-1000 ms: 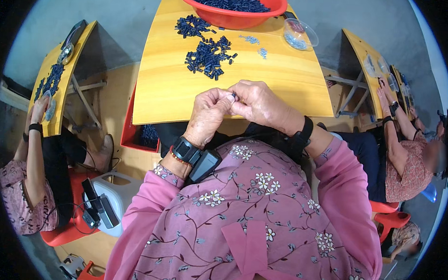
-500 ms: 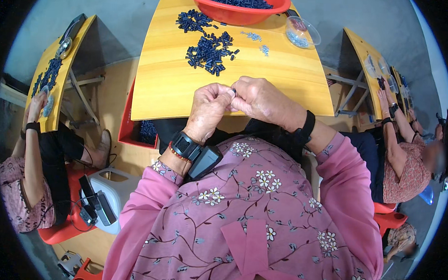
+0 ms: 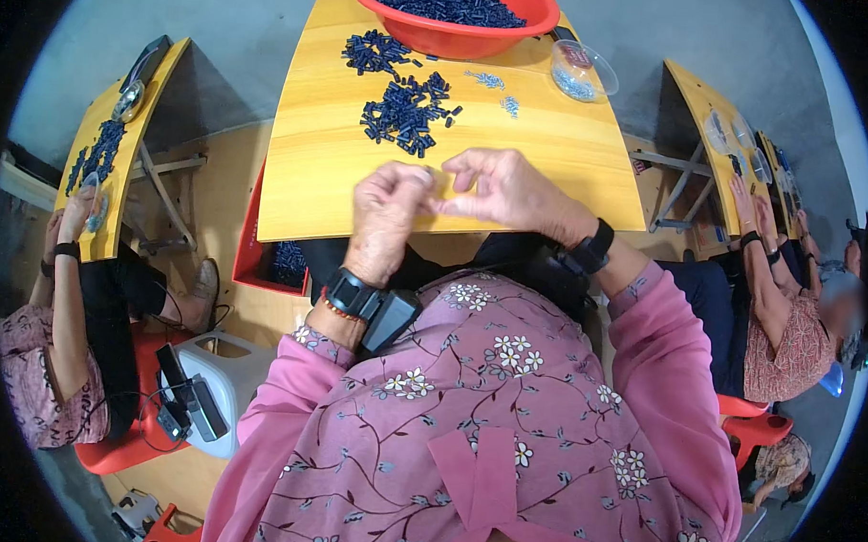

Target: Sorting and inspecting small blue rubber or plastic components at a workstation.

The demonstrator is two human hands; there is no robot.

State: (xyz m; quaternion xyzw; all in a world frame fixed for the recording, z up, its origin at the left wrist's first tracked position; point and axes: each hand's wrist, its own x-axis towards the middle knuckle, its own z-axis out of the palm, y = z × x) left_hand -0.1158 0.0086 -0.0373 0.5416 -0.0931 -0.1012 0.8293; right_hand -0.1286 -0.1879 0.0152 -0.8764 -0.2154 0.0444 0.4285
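Over the near edge of the yellow wood-grain table (image 3: 562, 170), my left hand (image 3: 386, 207) has its thumb and fingers pressed together. Whatever small thing it pinches is mostly hidden, with only a dark speck at the fingertips. Beside it, my right hand (image 3: 508, 192) has its index finger and thumb spread apart, and nothing shows between them. Just beyond my hands lies a pile of short dark-blue cylindrical pieces (image 3: 401, 115), with a second dark pile (image 3: 375, 52) behind it. Tiny silvery metal pieces (image 3: 486, 80) sit in two small heaps to the right.
At the table's far end a red basin (image 3: 461, 46) holds many dark pieces; a clear round container (image 3: 579, 83) of silvery pieces stands right of it. A red crate (image 3: 248, 250) is below left. People work at side tables, left (image 3: 122, 179) and right (image 3: 693, 118).
My hands have drawn apart from a joined pinch. The left moved slightly left, and the right hand's thumb and index finger have spread.
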